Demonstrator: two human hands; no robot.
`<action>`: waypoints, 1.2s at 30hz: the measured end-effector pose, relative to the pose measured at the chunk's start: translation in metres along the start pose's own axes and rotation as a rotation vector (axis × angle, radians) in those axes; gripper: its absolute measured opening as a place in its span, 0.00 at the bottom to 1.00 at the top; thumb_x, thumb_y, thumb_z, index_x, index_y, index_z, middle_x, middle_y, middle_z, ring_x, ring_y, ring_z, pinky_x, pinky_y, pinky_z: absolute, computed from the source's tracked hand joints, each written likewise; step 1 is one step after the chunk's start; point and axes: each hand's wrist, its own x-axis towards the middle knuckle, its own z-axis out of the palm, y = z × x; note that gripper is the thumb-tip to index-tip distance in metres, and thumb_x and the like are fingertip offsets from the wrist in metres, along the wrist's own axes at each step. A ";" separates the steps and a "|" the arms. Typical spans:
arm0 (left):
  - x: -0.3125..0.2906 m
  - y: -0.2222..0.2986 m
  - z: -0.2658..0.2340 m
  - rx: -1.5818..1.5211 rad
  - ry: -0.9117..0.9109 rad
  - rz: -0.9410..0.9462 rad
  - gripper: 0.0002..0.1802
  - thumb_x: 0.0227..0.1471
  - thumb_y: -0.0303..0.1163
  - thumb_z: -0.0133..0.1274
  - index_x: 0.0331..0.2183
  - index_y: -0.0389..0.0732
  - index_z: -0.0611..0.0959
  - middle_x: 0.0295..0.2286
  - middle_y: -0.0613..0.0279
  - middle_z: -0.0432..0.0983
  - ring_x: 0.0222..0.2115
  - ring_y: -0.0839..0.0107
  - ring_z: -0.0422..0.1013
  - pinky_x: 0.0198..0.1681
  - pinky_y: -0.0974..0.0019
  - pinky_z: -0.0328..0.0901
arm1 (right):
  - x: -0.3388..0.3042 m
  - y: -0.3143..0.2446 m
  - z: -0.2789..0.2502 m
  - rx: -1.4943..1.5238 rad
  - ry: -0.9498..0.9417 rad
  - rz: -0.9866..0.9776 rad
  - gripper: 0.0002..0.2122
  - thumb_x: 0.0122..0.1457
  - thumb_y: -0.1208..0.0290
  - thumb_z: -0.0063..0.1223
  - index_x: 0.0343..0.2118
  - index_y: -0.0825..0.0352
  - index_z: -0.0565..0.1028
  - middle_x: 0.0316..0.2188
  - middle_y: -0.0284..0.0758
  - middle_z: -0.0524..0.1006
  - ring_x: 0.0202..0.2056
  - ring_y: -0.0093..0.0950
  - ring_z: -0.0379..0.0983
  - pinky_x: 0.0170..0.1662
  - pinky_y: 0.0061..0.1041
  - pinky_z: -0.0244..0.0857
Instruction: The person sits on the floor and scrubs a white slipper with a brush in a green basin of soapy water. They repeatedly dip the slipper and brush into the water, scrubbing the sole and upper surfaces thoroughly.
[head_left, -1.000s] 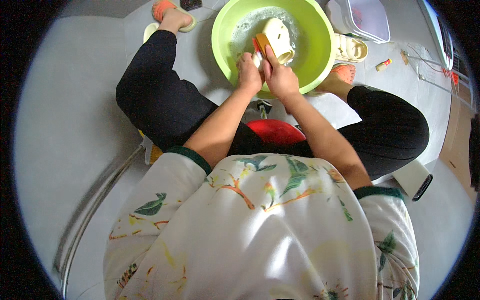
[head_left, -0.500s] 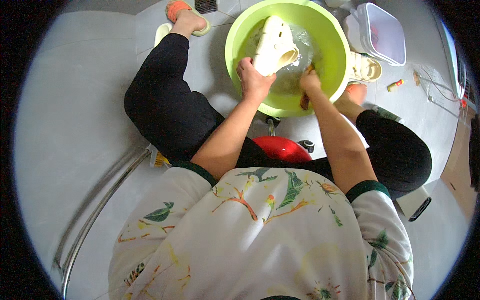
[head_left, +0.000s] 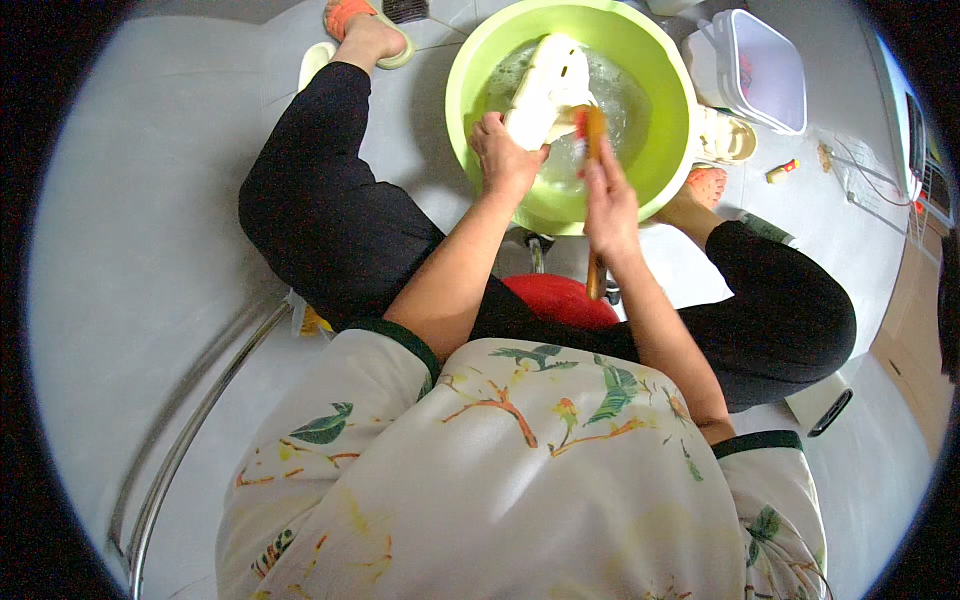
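Observation:
My left hand (head_left: pixel 507 160) grips a cream clog (head_left: pixel 545 85) by its near end, tilted over the soapy water (head_left: pixel 625 95) in a lime-green basin (head_left: pixel 465 65). A brush (head_left: pixel 597 125) with an orange-brown handle and reddish bristles is in my right hand (head_left: pixel 611 205), fingers closed round the handle. Its head is beside the clog's opening, and the handle's tail points back toward me. Whether the bristles touch the clog, I cannot tell.
Right of the basin, a white bucket (head_left: pixel 770 80) stands behind another cream clog (head_left: pixel 728 138). A small yellow-and-red item (head_left: pixel 783 171) lies on the grey floor. Between my legs is a red round seat (head_left: pixel 560 300). A metal rail (head_left: pixel 190 430) curves along the left.
My right hand has lifted the brush out of the water and up beside the clog. The left hand keeps the clog in nearly the same place.

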 end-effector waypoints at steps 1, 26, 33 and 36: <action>0.001 0.006 -0.001 -0.275 -0.015 -0.155 0.34 0.35 0.32 0.65 0.43 0.35 0.65 0.42 0.46 0.62 0.47 0.51 0.59 0.53 0.53 0.55 | -0.011 -0.003 0.005 -0.015 -0.022 -0.179 0.24 0.62 0.60 0.43 0.60 0.61 0.60 0.38 0.49 0.77 0.44 0.42 0.75 0.50 0.35 0.66; -0.008 -0.018 0.011 0.040 -0.054 0.106 0.31 0.34 0.22 0.62 0.42 0.37 0.65 0.40 0.43 0.63 0.44 0.47 0.60 0.49 0.51 0.58 | 0.031 -0.009 0.027 -0.350 -0.147 -0.138 0.26 0.61 0.59 0.39 0.62 0.54 0.55 0.29 0.57 0.76 0.32 0.52 0.75 0.41 0.48 0.68; -0.016 0.010 0.001 0.042 -0.105 0.142 0.31 0.34 0.21 0.61 0.41 0.36 0.65 0.41 0.42 0.63 0.44 0.44 0.59 0.48 0.49 0.57 | 0.133 -0.005 0.021 -0.456 -0.060 0.022 0.24 0.62 0.56 0.36 0.61 0.51 0.57 0.33 0.55 0.77 0.36 0.53 0.74 0.44 0.46 0.69; -0.014 0.003 -0.004 0.066 -0.077 0.118 0.32 0.33 0.22 0.62 0.42 0.36 0.64 0.41 0.43 0.63 0.44 0.44 0.59 0.48 0.49 0.57 | 0.075 -0.004 0.034 -0.427 -0.102 -0.181 0.25 0.62 0.56 0.36 0.63 0.50 0.55 0.33 0.56 0.76 0.36 0.53 0.75 0.44 0.47 0.68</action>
